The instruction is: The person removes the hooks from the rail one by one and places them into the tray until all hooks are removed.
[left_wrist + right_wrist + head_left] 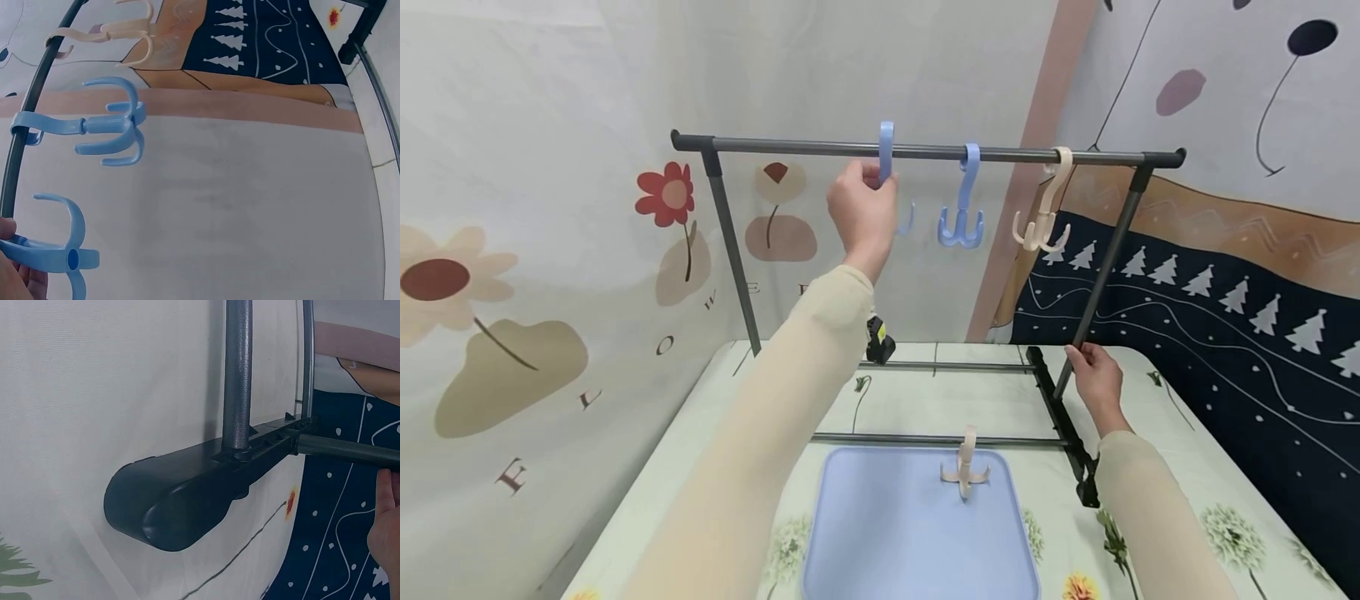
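The left hand pinches a blue hook looped over the top rail, at eleven o'clock from the blue tray. At three o'clock, the right hand curls round the rack's right post.

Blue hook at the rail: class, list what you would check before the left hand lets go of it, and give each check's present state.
1. Blue hook looped over the top rail: ok.
2. Left hand grip on that hook: ok.
3. Right hand steadying the right upright: ok.
4. Gap to the second blue hook: ok.
5. Beige hook hangs on the rail: ok.
6. Rack foot flat on the table: cannot tell.
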`<action>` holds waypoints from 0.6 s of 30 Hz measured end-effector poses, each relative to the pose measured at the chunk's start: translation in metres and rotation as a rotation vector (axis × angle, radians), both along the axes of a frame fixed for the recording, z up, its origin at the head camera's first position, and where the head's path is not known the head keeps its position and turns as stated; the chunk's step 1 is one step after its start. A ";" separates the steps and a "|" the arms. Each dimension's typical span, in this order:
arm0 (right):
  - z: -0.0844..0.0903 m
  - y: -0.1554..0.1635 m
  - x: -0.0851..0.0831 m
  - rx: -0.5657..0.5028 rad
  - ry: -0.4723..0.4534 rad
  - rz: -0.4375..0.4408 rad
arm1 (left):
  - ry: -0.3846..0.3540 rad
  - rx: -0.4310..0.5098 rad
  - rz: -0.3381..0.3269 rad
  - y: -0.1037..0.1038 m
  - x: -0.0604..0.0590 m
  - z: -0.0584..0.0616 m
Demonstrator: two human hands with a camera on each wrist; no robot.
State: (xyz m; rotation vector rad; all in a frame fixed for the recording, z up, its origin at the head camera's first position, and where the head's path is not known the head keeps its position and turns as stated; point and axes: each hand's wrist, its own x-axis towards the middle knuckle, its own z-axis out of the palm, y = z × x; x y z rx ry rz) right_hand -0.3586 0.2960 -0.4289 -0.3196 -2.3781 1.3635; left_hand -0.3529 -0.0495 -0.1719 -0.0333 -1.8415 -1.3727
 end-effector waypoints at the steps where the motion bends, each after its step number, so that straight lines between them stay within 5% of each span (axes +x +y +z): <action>1: 0.000 0.000 0.000 -0.002 0.002 0.000 | -0.003 -0.008 -0.011 -0.001 0.001 -0.001; 18: -0.002 0.001 0.001 0.008 0.015 0.005 | -0.107 -0.204 -0.080 -0.017 0.010 -0.026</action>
